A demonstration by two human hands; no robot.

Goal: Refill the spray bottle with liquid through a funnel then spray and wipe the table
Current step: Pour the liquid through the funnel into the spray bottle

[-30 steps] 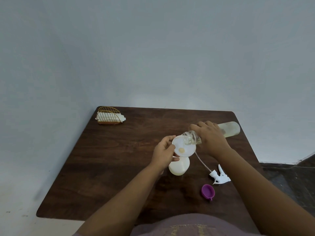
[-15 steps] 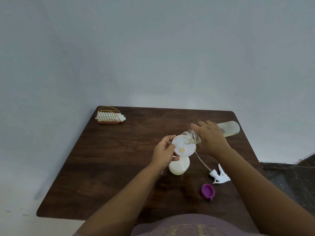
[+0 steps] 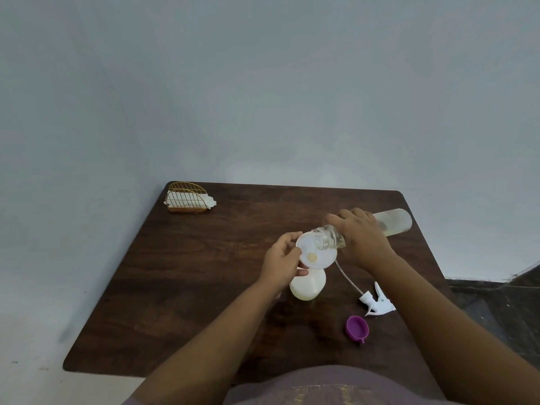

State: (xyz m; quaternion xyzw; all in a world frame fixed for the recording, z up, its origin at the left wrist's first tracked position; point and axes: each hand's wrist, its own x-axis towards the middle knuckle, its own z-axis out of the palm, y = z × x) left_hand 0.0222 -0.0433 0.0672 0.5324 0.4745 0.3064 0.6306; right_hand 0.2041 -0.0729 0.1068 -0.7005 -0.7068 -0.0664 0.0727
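A white spray bottle stands on the dark wooden table with a white funnel set in its neck. My left hand pinches the funnel's left rim. My right hand grips a clear refill bottle, tipped almost flat with its open mouth over the funnel. A little yellowish liquid sits at the funnel's bottom. The white spray head with its tube lies on the table to the right.
A purple cap lies near the front right of the table. A gold wire holder with white napkins stands at the far left corner. A pale wall rises behind the table.
The refill bottle has tilted very slightly further; both hands stay where they were.
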